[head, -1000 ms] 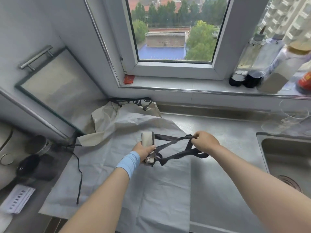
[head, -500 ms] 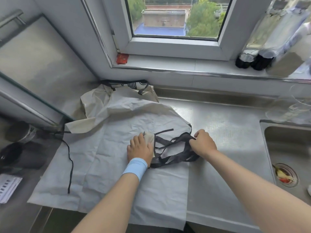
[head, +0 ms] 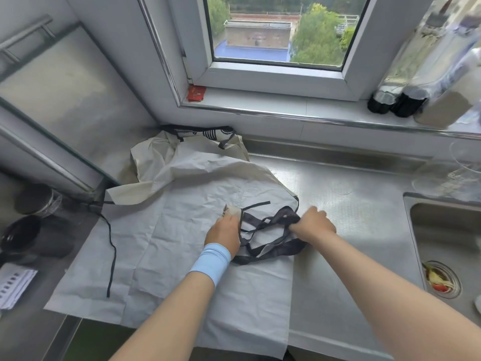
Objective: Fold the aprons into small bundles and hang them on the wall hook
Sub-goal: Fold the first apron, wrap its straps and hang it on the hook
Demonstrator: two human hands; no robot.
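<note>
A small folded cream apron bundle lies on a pale grey apron spread flat over the steel counter. My left hand covers and grips the bundle from above. Black straps trail from the bundle to the right. My right hand grips the gathered straps at their far end, low over the counter. A crumpled cream apron with a black-striped part lies behind, against the wall. No wall hook is in view.
A sink with food scraps in its drain lies at the right. Dark bottles stand on the window sill. Dark jars and a paper sit at the left. A thin black cord lies across the grey apron.
Both hands came down from mid-air to the counter with the bundle and straps. The straps now lie slack instead of stretched. The camera tilted downward.
</note>
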